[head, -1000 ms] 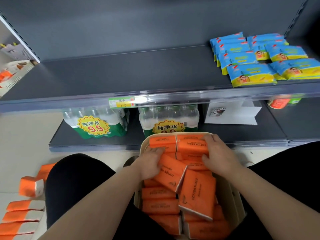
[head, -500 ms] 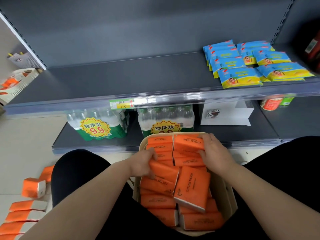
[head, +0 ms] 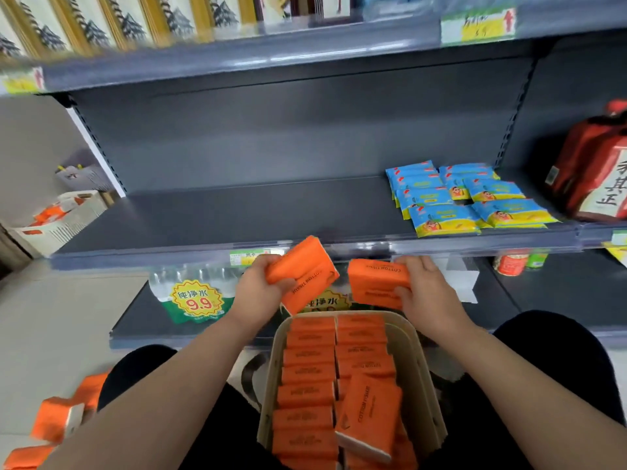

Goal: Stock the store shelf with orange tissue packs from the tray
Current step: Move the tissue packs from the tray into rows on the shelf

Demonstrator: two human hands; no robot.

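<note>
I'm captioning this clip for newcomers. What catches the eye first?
Orange tissue packs fill the beige tray at the bottom. Above it, the left hand grips a tilted bunch and the right hand a level bunch. Behind, the grey shelf carries blue packs at its right end.

Soft, even light is seen throughout; the top shelf (head: 237,52) is smeared by motion blur, and edges are bowed.

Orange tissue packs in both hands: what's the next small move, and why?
Probably carry them onto the bare left part of the middle shelf. The left hand and right hand each grip orange packs above the tray; blue packs fill the shelf's right end.
</note>
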